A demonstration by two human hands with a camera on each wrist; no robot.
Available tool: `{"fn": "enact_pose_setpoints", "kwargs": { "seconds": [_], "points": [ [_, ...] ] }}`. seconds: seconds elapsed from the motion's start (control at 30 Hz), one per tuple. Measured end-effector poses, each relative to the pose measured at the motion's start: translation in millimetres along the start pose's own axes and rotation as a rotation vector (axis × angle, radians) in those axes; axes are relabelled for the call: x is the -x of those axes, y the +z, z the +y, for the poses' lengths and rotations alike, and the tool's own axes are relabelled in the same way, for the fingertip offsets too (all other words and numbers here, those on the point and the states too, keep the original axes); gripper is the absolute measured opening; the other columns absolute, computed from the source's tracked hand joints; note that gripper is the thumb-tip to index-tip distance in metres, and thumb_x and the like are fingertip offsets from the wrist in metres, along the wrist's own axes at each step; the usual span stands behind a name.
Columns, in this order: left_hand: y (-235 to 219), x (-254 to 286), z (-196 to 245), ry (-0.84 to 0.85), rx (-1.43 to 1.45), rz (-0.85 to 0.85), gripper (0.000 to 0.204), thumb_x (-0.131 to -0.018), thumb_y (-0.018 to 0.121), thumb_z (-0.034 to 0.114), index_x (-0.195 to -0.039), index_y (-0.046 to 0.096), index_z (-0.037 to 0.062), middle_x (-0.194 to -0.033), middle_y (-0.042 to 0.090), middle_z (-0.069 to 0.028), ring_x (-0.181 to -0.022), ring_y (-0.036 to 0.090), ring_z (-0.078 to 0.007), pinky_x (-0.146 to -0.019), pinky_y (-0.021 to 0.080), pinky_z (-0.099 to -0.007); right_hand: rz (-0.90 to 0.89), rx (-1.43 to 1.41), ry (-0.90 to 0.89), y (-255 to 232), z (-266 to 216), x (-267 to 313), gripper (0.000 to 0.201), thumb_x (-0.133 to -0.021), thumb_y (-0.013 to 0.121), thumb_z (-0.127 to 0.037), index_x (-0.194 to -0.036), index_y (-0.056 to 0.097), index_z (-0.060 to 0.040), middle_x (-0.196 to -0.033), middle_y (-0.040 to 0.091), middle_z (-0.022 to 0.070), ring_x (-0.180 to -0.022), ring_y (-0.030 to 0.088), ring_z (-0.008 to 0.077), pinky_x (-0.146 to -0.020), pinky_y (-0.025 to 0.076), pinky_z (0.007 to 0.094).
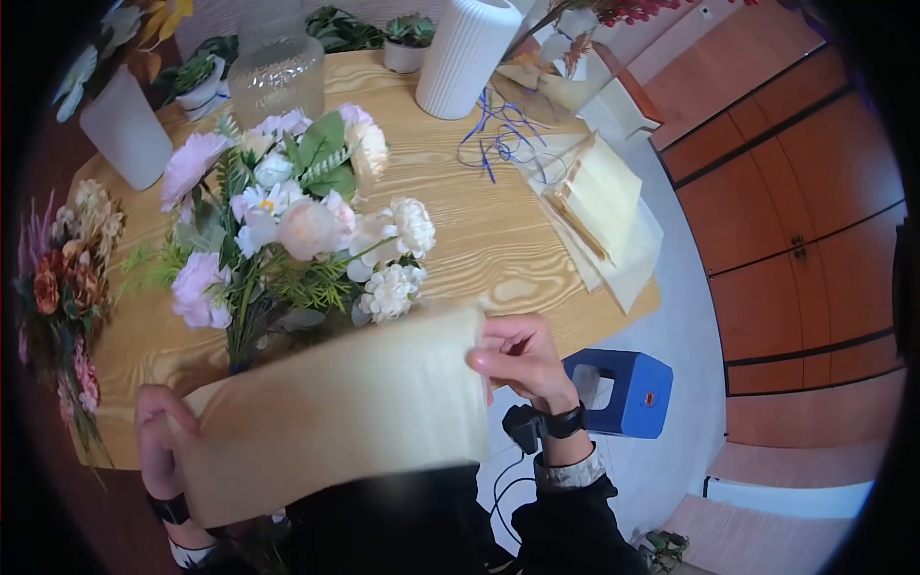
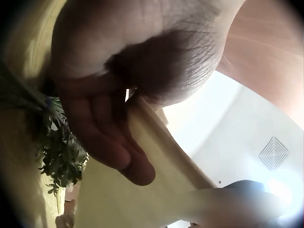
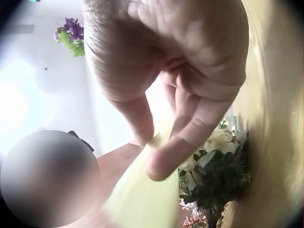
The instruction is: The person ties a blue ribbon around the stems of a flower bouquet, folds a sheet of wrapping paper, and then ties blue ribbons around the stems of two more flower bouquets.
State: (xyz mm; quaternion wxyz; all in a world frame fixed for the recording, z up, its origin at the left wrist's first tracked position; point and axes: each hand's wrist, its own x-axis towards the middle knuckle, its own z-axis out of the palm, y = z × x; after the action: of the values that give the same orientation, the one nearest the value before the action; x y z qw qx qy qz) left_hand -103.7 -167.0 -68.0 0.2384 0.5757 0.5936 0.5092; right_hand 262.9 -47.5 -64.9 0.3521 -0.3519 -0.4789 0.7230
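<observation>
A sheet of pale yellow wrapping paper is stretched between both hands at the table's near edge, its right part blurred. My left hand grips its left end; in the left wrist view the fingers curl over the paper. At the other end, my right hand pinches the edge between thumb and fingers, which the right wrist view shows from close by. Just beyond the paper lies a bouquet of pink, lilac and white flowers with green leaves. The paper overlaps its lower stems in the head view.
Dried-looking flowers lie at the table's left. Along the back stand a white vase, a glass vase, a potted plant and a ribbed vase. Blue ribbon and stacked paper lie right; a blue stool stands below.
</observation>
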Motion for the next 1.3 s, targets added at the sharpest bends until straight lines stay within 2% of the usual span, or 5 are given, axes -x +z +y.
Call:
{"fn": "enact_pose_setpoints", "kwargs": {
  "seconds": [0.37, 0.57, 0.8, 1.27, 1.3],
  "points": [
    [-0.8, -13.4, 3.3, -0.393, 0.282, -0.154, 0.054, -0.063, 0.078, 0.011, -0.11, 0.057, -0.0047, -0.11, 0.062, -0.0152, -0.098, 0.059, -0.0168, -0.085, 0.046, -0.0281, 0.026, 0.225, 0.052, -7.3, 10.6, 25.1, 0.015, -0.08, 0.071, -0.004, -0.094, 0.07, 0.0003, -0.075, 0.065, -0.0037, -0.066, 0.05, -0.0008, -0.056, 0.04, 0.0164],
    [-10.1, -31.5, 18.8, -0.402, 0.278, -0.786, 0.062, -0.066, 0.072, 0.014, -0.12, 0.049, -0.0058, -0.101, 0.064, -0.0139, -0.089, 0.062, -0.0192, -0.079, 0.049, -0.0286, 0.084, 0.371, -0.075, -3.2, -8.4, 33.3, 0.01, -0.081, 0.07, -0.003, -0.09, 0.07, 0.0013, -0.076, 0.068, 0.0007, -0.068, 0.056, 0.0033, -0.063, 0.046, 0.0202],
    [28.1, -3.4, 9.6, -0.631, 0.595, -0.084, 0.057, -0.07, 0.072, 0.005, -0.122, 0.05, -0.0016, -0.102, 0.063, -0.015, -0.093, 0.061, -0.0215, -0.084, 0.048, -0.0337, 0.127, -0.165, -0.081, -21.9, 14.7, 47.8, 0.038, -0.08, 0.071, -0.011, -0.114, 0.058, 0.0011, -0.093, 0.065, 0.0153, -0.082, 0.064, 0.0227, -0.066, 0.052, 0.0272],
    [86.5, -5.6, 49.6, -0.652, 0.619, -0.43, 0.029, -0.082, 0.061, -0.002, -0.111, 0.055, -0.0071, -0.08, 0.066, -0.0179, -0.069, 0.066, -0.022, -0.06, 0.055, -0.0306, 0.843, -0.212, -0.17, -28.5, 1.8, 39.0, 0.041, -0.086, 0.062, -0.008, -0.124, 0.047, -0.0014, -0.124, 0.053, 0.0096, -0.112, 0.052, 0.0204, -0.095, 0.043, 0.0342],
    [80.6, -3.0, 40.0, -0.618, 0.587, -0.359, 0.028, -0.082, 0.059, -0.004, -0.11, 0.055, -0.0076, -0.075, 0.066, -0.0181, -0.064, 0.066, -0.0226, -0.055, 0.055, -0.03, 0.498, -0.267, -0.408, -67.8, 8.2, 53.5, 0.04, -0.087, 0.061, -0.007, -0.124, 0.048, -0.0021, -0.122, 0.055, 0.0089, -0.112, 0.052, 0.0182, -0.095, 0.042, 0.0327]
  ]
}}
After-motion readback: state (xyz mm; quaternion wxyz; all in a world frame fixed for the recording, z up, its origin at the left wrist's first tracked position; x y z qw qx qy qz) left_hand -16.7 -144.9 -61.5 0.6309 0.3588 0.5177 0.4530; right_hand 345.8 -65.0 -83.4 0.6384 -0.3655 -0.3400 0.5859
